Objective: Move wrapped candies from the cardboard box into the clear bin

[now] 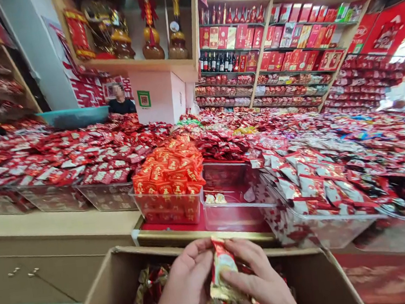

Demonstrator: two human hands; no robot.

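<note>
Brown cardboard box (pixel 97 289), open-topped. Bare left hand (pixel 184 282): thumb and fingertips pinch the left edge of a small, glossy red-and-gold wrapped packet (pixel 223 261), held between both hands. Bare right hand (pixel 262 275): thumb on packet's face, forefinger along its upper right.

Both bare hands raised close together, low centre, pinching.
Left hand (pixel 186 280): thumb and index finger bent, tips angled up and inward. Right hand (pixel 260 273): thumb stretched inward, index finger curved above it. Forearms out of frame.
</note>
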